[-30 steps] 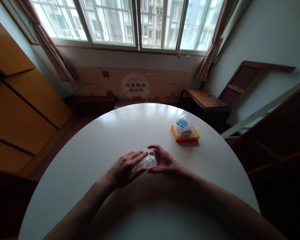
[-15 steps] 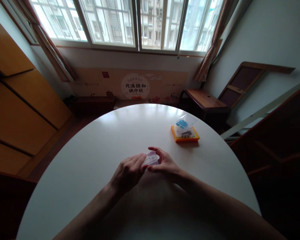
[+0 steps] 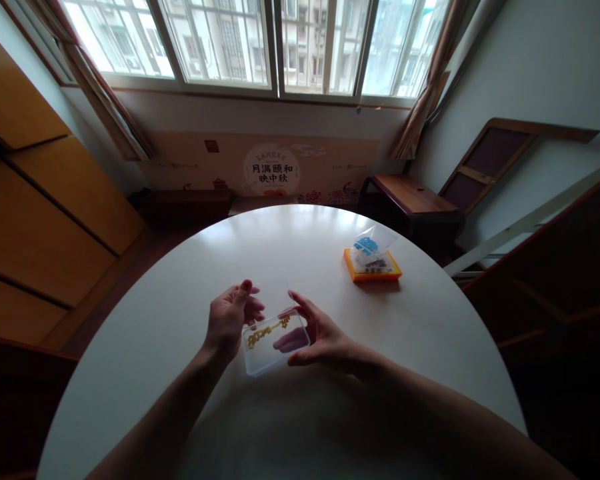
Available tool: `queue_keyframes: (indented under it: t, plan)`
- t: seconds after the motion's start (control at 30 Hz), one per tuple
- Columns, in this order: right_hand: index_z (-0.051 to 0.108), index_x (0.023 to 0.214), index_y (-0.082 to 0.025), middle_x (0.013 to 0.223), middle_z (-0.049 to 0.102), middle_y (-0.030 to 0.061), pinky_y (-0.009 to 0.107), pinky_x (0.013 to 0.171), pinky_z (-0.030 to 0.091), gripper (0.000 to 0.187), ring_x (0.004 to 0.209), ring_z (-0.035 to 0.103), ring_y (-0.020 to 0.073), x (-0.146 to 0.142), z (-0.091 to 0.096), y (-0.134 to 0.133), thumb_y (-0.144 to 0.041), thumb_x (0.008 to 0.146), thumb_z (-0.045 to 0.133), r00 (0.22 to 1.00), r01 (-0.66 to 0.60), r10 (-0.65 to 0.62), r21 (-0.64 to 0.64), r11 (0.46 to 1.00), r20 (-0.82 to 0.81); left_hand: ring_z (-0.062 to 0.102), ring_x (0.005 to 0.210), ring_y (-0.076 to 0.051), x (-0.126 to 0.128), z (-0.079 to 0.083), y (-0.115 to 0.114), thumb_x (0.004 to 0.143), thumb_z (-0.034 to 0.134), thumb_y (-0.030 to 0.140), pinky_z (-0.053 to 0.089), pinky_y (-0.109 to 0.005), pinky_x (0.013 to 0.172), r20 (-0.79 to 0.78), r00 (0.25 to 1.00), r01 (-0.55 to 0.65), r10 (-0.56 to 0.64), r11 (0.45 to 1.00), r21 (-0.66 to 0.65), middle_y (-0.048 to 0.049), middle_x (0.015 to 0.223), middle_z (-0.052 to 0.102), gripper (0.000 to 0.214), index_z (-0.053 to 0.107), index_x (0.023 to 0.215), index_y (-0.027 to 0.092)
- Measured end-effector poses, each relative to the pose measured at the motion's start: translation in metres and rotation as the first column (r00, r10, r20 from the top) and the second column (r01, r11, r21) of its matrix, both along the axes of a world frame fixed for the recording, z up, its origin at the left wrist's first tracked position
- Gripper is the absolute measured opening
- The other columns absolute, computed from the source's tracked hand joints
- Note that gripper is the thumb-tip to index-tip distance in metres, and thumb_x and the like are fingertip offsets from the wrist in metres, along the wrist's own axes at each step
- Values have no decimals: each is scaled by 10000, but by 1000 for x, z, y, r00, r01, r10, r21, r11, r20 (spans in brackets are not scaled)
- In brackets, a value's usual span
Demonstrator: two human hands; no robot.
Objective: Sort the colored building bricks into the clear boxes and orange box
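Note:
A small clear plastic box (image 3: 275, 343) is held open above the round white table (image 3: 180, 293), its lid tipped up toward the window. Inside lies a gold-coloured chain-like piece (image 3: 266, 331). My left hand (image 3: 229, 318) grips the box's left side with the thumb up at the lid. My right hand (image 3: 323, 335) holds the right side, fingers under and around it.
An orange box (image 3: 373, 270) with clear packets of small blue and dark pieces on top sits at the table's far right. Behind the table are a window, a printed cardboard panel, a wooden side table and wooden cabinets at left.
The clear box, held shut between both hands near the table, has been lifted and opened; its lid now stands up and the gold piece inside shows.

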State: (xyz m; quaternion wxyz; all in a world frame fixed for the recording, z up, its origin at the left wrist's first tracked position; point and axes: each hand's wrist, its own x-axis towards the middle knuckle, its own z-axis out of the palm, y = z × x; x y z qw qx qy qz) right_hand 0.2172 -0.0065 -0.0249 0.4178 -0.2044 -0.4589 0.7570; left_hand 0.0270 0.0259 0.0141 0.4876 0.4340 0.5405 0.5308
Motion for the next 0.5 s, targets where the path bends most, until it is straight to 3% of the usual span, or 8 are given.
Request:
queue_keyframes:
  t: [0.13,0.23,0.3,0.4,0.5]
  plan:
    - [347,1382,-386,1225,460,44,363,737,580,1072,883,691,210,0,3,5,-135,490,886,979,205,-204,-50,978,28,677,720,-216,-1,-7,-1,693,619,714,548,-327,607,172,977,126,-126,992,11,-89,849,683,718,508,1091,127]
    - [348,1378,-355,1262,459,63,379,779,564,1048,928,670,217,1,8,8,-151,498,879,928,372,-370,-76,925,37,653,1008,-283,1,-7,-7,663,704,653,556,-409,815,81,951,291,-298,952,93,-182,1181,601,870,386,1295,146]
    - [356,1370,-335,1280,470,74,409,841,542,1036,991,644,234,0,13,9,-156,493,877,919,395,-394,-87,915,23,633,1069,-294,3,-6,-10,651,777,536,547,-430,871,-17,924,380,-381,918,115,-195,1263,550,895,346,1342,163]
    - [450,1292,-293,1280,502,75,412,929,493,901,1113,580,260,-4,18,8,-170,501,863,922,381,-387,-131,915,-19,644,1052,-273,7,-8,-12,696,769,438,548,-439,892,-126,929,366,-347,911,189,-165,1225,582,789,380,1322,158]
    - [584,1097,-222,1205,571,75,385,934,475,504,1105,578,249,-11,21,11,-283,637,782,904,399,-425,-266,878,-48,653,1028,-258,8,-9,-14,697,774,423,545,-436,911,-326,928,286,-179,904,319,-139,1180,618,779,407,1330,156]
